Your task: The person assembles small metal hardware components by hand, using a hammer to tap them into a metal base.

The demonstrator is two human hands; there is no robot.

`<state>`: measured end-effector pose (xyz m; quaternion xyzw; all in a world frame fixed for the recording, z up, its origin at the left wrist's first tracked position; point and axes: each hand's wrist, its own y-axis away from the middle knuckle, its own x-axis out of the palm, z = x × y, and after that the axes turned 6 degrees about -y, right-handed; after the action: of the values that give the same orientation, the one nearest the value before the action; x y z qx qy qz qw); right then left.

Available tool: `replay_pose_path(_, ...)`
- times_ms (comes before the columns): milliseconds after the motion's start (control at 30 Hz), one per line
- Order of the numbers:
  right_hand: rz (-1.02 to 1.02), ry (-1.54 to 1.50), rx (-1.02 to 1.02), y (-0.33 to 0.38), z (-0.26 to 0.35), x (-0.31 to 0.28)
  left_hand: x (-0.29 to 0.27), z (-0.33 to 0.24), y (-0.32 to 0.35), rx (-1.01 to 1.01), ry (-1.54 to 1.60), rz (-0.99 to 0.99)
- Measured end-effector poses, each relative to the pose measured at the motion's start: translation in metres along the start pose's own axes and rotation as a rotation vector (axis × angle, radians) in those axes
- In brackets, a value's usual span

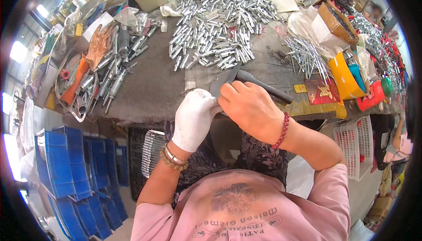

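Left hand: we see our left hand [194,119] in a white glove, fingers curled shut against the lower edge of the grey metal blade [223,82]; what lies inside the fist is hidden from us.
Right hand: our bare right hand [247,109] is folded down over the same spot, touching the glove at its 9 o'clock side; we cannot tell what its fingers clamp.
Hands together: the two are pressed together at the near edge of the table [149,87].
Blade and handle: the blade rises from between our hands toward 12 o'clock, and a dark handle [266,88] runs from it toward 4 o'clock, past our right knuckles.
Small tubes: a wide heap of short silver tubes [217,21] lies at 12 o'clock, well apart from our hands.
Thin rods: a bundle of thin silver rods [307,56] sits at 2 o'clock.
Larger fittings: bigger metal fittings [116,63] lie at 10 o'clock beside an orange glove [99,44].
Crates: blue crates [72,170] stand at 8 o'clock below the table; a white basket [358,144] at 4 o'clock.
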<state>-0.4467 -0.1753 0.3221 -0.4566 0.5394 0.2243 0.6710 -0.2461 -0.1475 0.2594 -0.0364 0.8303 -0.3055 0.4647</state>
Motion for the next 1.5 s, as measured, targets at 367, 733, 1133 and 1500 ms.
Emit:
replay_pose_path(367,-0.032,-0.089,0.026,0.008,-0.009,0.01,0.001,-0.005,-0.003,0.003,0.04,-0.011)
replay_pose_path(733,-0.515,-0.166,0.259,0.016,0.022,0.069,-0.004,0.011,0.013,-0.108,0.145,0.031)
replay_pose_path(1133,-0.497,-0.077,0.256,0.023,0.018,0.07,0.012,0.021,0.006,-0.036,0.128,0.079)
replay_pose_path(1500,-0.372,-0.021,0.198,0.009,0.012,0.061,0.014,0.032,0.006,-0.091,0.204,0.09)
